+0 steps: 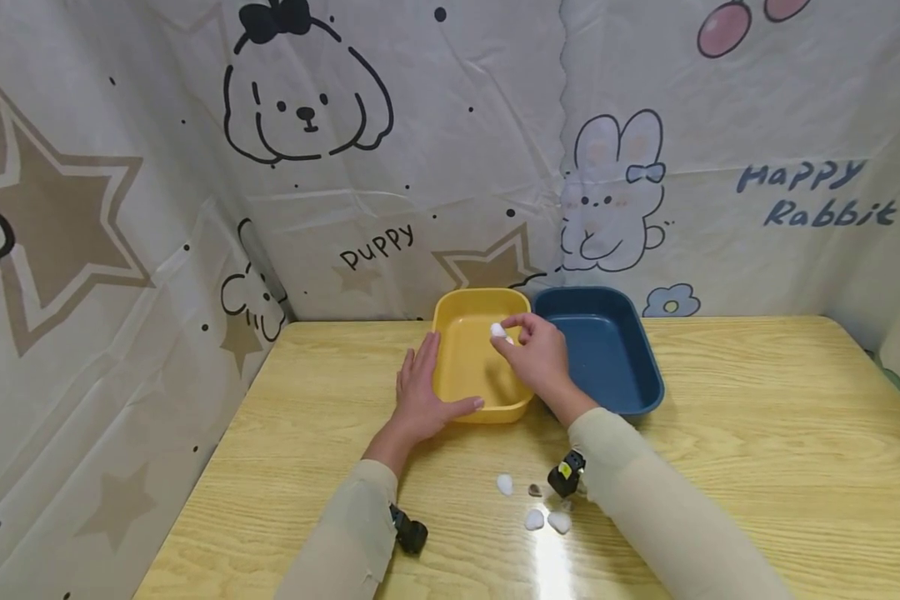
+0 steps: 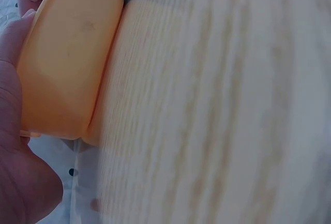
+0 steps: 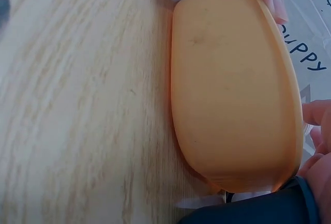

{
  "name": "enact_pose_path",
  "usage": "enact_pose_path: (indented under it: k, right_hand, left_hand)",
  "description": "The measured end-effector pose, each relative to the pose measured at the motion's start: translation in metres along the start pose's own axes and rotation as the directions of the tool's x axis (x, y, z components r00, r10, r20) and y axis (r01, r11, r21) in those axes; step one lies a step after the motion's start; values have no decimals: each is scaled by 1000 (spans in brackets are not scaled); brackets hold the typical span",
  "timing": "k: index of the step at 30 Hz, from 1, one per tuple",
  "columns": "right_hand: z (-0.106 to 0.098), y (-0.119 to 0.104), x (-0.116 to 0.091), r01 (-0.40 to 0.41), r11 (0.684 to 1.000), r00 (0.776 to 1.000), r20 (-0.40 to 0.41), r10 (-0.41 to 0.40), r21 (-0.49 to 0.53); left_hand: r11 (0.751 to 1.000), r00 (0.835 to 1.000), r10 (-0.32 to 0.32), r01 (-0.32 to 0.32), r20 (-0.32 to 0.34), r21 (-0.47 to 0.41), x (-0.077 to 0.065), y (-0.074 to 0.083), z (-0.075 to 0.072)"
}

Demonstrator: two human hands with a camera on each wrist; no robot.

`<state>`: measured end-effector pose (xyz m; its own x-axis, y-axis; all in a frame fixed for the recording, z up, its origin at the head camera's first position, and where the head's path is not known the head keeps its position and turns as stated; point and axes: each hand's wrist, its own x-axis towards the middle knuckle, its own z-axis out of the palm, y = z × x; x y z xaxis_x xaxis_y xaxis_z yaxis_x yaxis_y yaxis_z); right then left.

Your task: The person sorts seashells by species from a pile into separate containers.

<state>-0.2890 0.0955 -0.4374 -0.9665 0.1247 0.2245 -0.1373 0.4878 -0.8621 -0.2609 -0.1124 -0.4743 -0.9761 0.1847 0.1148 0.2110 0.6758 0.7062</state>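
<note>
In the head view my right hand (image 1: 542, 357) pinches a small white pebble (image 1: 497, 330) between thumb and fingers over the yellow tray (image 1: 461, 358). My left hand (image 1: 422, 398) rests at the tray's near left corner. Its fingers lie straight along the outer left side, and the thumb stretches across the front rim. Both wrist views show the tray's outer wall (image 3: 232, 84) close up, and the left thumb (image 2: 15, 40) is beside the rim. On the table in front lie several pebbles, among them a white pebble (image 1: 504, 484) and a brown pebble (image 1: 535, 490).
A dark blue tray (image 1: 603, 358) stands against the yellow one, on its right, under the right forearm. Both sit on a wood-grain table (image 1: 330, 375) near its back edge. Behind hangs a printed cloth (image 1: 450, 150) with cartoon animals.
</note>
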Motion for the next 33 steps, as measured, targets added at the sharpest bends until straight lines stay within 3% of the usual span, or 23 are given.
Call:
enact_pose_path:
  k: [15,33]
  right_hand:
    - [1,1,0,8,1000,1000,5,-8,-20]
    - [-3,1,2,3,997,1000,-4,-3,73]
  left_hand:
    - [1000,1000,19,-19,-2,-14,0,0,-1]
    - [999,999,38,-38,-14,-16,1,-2,0]
